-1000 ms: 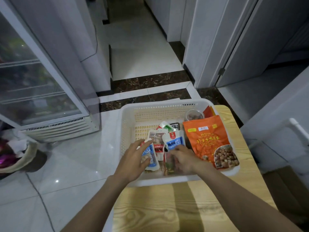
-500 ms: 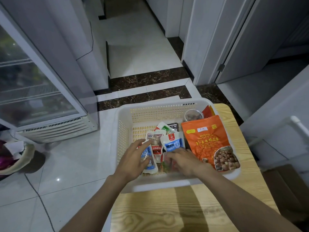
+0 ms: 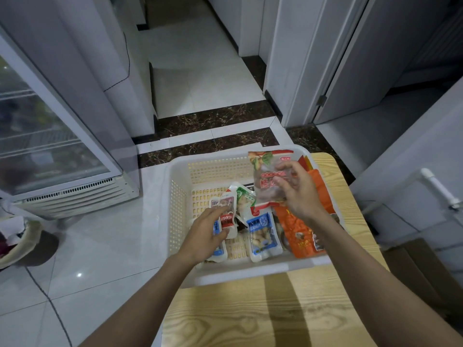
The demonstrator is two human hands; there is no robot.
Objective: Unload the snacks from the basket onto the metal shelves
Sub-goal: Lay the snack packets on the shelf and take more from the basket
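Note:
A white plastic basket point(image 3: 175, 211) stands on a wooden table and holds several snack packets. My right hand point(image 3: 299, 190) grips a clear packet with a red top point(image 3: 266, 176), lifted above the basket. My left hand point(image 3: 206, 234) holds a small blue-and-white peanut packet point(image 3: 218, 249) at the basket's left side, the thumb lying across a red-and-white peanut packet point(image 3: 229, 216). Another blue peanut packet point(image 3: 261, 232) lies in the middle. An orange bag point(image 3: 300, 236) leans at the right, partly behind my right arm. No metal shelf is in view.
The wooden table point(image 3: 250, 316) carries the basket at its far end. A glass-door fridge point(image 3: 50, 136) stands on the left. A round bin point(image 3: 17, 244) sits on the tiled floor at far left. A white rail point(image 3: 438, 189) and a brown box point(image 3: 421, 271) are at the right.
My right hand has pulled a clear red-topped packet out of the pile and raised it above the basket. My left hand has stayed on the small packets at the left.

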